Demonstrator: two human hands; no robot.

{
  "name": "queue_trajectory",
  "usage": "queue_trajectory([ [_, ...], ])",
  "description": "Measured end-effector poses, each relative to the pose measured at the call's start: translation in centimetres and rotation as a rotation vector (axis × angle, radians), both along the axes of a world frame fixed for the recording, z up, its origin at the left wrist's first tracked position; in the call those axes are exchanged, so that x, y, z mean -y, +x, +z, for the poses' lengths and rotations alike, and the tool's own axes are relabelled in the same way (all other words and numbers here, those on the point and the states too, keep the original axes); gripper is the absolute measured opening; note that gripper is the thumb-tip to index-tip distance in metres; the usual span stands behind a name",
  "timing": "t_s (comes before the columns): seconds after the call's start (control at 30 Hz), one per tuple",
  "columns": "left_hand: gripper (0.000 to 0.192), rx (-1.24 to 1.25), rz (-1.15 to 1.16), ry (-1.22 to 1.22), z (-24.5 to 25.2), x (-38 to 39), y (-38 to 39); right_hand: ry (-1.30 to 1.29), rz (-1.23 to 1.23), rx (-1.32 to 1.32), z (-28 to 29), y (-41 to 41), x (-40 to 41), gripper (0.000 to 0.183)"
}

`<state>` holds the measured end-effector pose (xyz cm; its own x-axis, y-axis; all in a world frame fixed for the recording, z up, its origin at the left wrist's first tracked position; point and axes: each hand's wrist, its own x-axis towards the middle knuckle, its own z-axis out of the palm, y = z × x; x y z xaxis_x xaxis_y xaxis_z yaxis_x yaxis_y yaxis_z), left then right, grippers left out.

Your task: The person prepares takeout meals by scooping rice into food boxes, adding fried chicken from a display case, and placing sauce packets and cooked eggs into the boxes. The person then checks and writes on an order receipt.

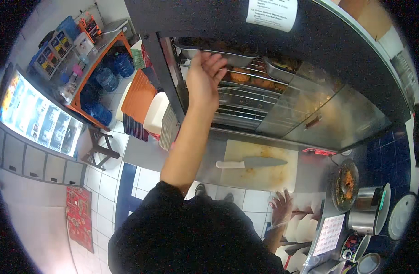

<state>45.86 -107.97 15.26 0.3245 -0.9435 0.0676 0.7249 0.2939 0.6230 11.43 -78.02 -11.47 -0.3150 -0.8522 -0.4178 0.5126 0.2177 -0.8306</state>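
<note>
My left hand [207, 75] is raised to the opening of a glass-fronted food cabinet, palm turned up and fingers loosely spread. It overlaps the front of a metal tray [226, 57] of dark food; whether it touches the tray I cannot tell. Orange-brown food pieces [242, 76] lie below, behind the wire rack [243, 90]. My right hand [281, 206], in a clear plastic glove, hangs with its fingers apart by the near corner of a stained cutting board [236, 150]. A chef's knife [264, 162] with a white handle lies on that board.
Sliding glass panes [315, 106] cover the cabinet's right part. Stacked trays [140, 90] stand left of the counter. To the right are a stone mortar [338, 195] with orange paste, a steel pot [363, 209] and white paper food boxes [300, 227]. A stool [101, 149] stands on the tiled floor.
</note>
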Motion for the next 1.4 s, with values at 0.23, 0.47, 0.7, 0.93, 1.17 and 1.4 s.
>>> queue_trajectory([
  [0.23,0.022,0.245,0.166,0.006,-0.3,-4.1,0.0,0.02,0.076,0.023,1.9,1.5,0.1,0.056],
  [0.47,0.025,0.156,0.121,0.097,0.6,-12.2,-2.1,0.093,0.004,0.034,3.8,2.3,1.4,0.052],
  [0.7,0.022,0.209,0.26,0.084,1.2,-7.3,-1.9,-0.113,0.196,0.055,3.8,1.6,3.4,0.062],
  [0.93,0.018,0.187,0.355,0.141,-0.4,-17.7,-5.5,-0.105,0.37,0.099,3.7,1.0,4.3,0.06],
  [1.17,0.041,0.065,0.498,0.165,-5.1,-24.2,-4.0,-0.178,0.629,0.179,3.4,1.7,2.2,0.053],
  [1.4,0.055,0.083,0.335,0.475,-16.2,-35.7,0.0,-0.395,0.667,-0.24,8.6,2.3,-5.5,0.025],
])
